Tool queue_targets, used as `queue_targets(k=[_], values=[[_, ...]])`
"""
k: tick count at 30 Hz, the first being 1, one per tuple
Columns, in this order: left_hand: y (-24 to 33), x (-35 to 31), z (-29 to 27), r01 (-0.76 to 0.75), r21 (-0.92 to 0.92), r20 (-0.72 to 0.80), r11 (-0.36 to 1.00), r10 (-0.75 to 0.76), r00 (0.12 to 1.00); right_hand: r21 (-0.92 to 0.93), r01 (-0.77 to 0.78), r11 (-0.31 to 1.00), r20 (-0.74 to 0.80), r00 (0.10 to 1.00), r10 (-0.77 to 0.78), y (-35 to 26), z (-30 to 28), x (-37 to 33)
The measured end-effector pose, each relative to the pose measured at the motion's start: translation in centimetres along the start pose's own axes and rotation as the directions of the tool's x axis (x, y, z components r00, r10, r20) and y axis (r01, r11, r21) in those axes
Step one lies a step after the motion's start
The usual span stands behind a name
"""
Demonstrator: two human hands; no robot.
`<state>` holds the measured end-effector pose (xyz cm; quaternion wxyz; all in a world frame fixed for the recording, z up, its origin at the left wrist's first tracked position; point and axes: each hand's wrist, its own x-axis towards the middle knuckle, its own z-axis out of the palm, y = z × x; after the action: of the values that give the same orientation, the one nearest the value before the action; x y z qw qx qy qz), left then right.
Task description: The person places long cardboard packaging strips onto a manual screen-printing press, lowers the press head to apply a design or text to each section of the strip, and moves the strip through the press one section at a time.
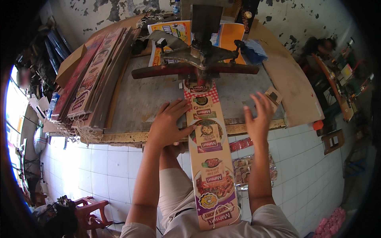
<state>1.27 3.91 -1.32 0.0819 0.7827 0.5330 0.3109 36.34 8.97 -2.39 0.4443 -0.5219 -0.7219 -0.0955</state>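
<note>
A long printed cardboard strip point(210, 154) with food pictures runs from under the press towards my body, its near end by my shirt with a white string loop point(227, 214). The far end lies beneath the dark metal press point(200, 55), which has a red crossbar. My left hand point(170, 122) rests at the strip's left edge, fingers stretched out and the thumb touching it. Right of the strip, my right hand point(260, 117) is raised with its fingers apart and holds nothing I can see. Just beyond its fingertips is a small cardboard piece point(274, 96) with a cut-out.
Stacked printed strips point(93, 73) with strings hanging down lie on the table's left. Colourful printed sheets point(232, 37) are behind the press, beside a blue plastic bag point(254, 51). A red stool point(93, 210) stands at lower left. Shiny packets point(254, 170) lie on the tiled floor.
</note>
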Motion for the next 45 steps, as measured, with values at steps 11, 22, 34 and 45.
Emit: queue_targets(k=[11, 22, 34, 45], values=[[0.2, -0.1, 0.3, -0.01, -0.043, -0.048, 0.999, 0.008, 0.999, 0.004, -0.164, 0.986, 0.17, 0.972, 0.161, 6.0, -5.6, 0.4], [-0.1, -0.2, 0.2, -0.011, -0.044, -0.05, 0.999, 0.008, 0.999, 0.586, 0.076, 0.807, 0.333, 0.885, -0.325, -6.5, -3.6, -3.9], [-0.2, -0.3, 0.4, 0.02, -0.066, -0.037, 0.998, -0.023, 0.999, 0.14, -0.057, 0.989, 0.21, 0.977, 0.026, 0.3, -4.3, -3.2], [-0.4, -0.4, 0.5, 0.008, -0.067, -0.054, 0.998, -0.012, 0.998, 0.148, -0.263, 0.953, 0.233, 0.946, 0.225, 4.4, -4.5, -3.3]])
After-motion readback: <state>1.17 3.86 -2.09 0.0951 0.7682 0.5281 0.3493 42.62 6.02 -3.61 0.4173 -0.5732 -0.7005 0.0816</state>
